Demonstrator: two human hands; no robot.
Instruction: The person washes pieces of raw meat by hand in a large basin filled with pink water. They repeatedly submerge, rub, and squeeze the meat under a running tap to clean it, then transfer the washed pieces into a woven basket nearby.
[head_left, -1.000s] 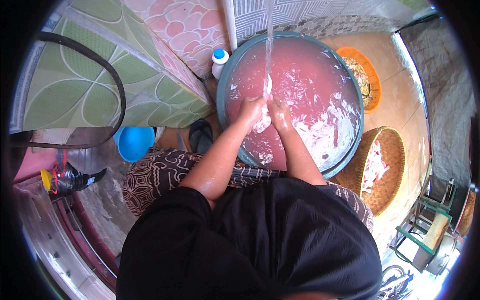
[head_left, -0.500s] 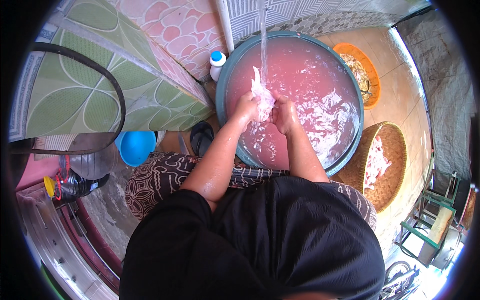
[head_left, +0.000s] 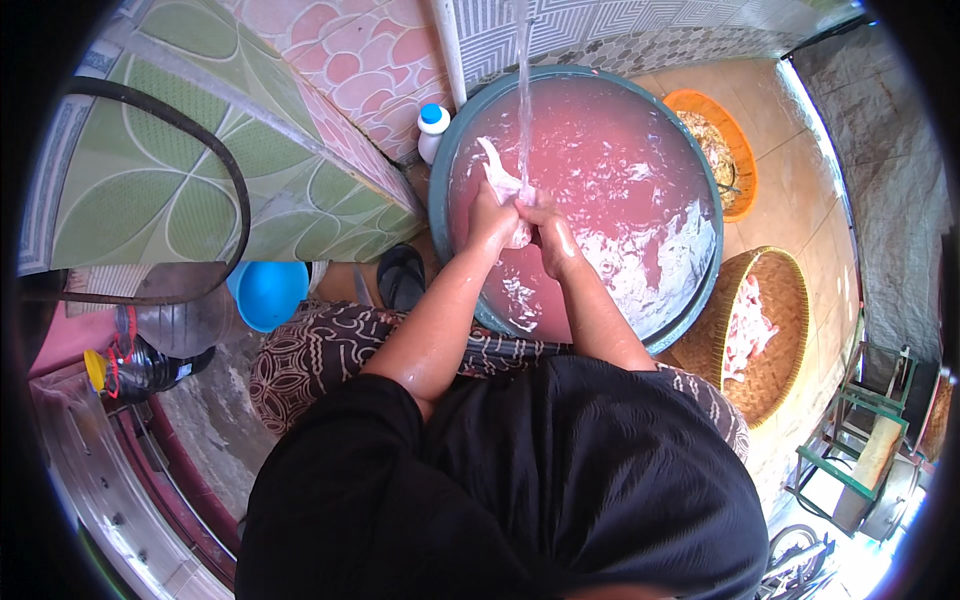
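Both hands hold a pale, wet piece of raw chicken (head_left: pixel 503 180) above the pinkish water (head_left: pixel 590 130) of a large blue-grey tub (head_left: pixel 721 235). My left hand (head_left: pixel 487 217) is closed around its left side, with a thin whitish end sticking up beyond the fingers. On the other side, my right hand (head_left: pixel 550 235) pinches it, thumb toward the left hand. A thin stream of water (head_left: pixel 524 100) falls from above right at the fingers. Part of the piece is hidden by my hands, so its exact cut does not show.
A woven basket (head_left: pixel 783 375) with pink raw pieces (head_left: pixel 748 330) leans right of the tub. Behind it sits an orange basin (head_left: pixel 748 165) with yellowish scraps. A white bottle with a blue cap (head_left: pixel 432 125), a dark sandal (head_left: pixel 401 275) and a blue bowl (head_left: pixel 272 295) lie left.
My hands have come closer together and shifted slightly left with the chicken piece. Its thin end now tips more to the left, and my right thumb has moved onto it.
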